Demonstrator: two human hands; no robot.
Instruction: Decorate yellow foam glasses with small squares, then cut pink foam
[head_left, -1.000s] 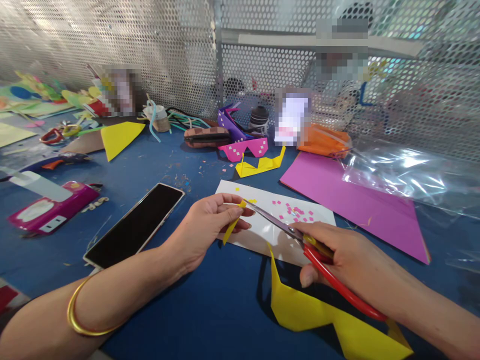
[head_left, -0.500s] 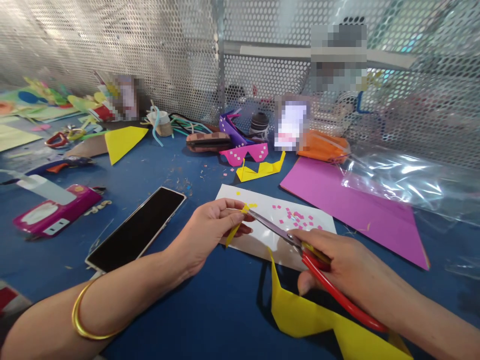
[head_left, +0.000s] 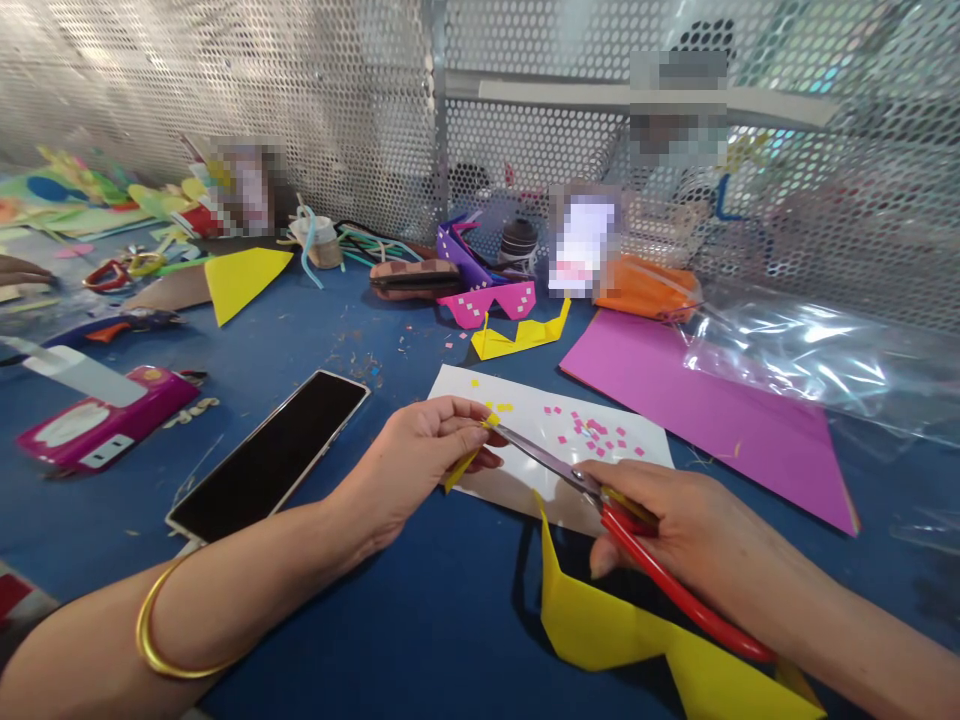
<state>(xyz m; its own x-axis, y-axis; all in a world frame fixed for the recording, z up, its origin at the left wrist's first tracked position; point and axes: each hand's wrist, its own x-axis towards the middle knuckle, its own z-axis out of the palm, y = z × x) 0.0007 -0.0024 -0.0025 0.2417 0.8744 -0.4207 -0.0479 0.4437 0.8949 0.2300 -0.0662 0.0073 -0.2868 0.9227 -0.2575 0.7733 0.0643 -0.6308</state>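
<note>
At the left edge of the frame a pink case (head_left: 97, 420) lies on the blue table (head_left: 420, 620); right of it a dark phone (head_left: 274, 455) lies slantwise, just beside the left forearm; at lower centre the left hand (head_left: 416, 455) pinches a narrow yellow strip (head_left: 459, 470) between thumb and fingertips, over the near-left corner of a white sheet (head_left: 457, 385); the scissors (head_left: 547, 462) meet the strip's upper end, blades nearly closed on it; the right hand (head_left: 679, 525) is wrapped round their red handles. Only a few yellow squares (head_left: 499, 407) lie on the sheet against a good scatter of pink squares (head_left: 596, 432), and a stretch of strip hangs uncut below the fingers; so the yellow cutting looks early. Bare table lies open at bottom centre; a folded yellow paper (head_left: 615, 630) crowds under the right wrist; a magenta sheet (head_left: 712, 410) and clear plastic (head_left: 817, 350) fill the right.
</note>
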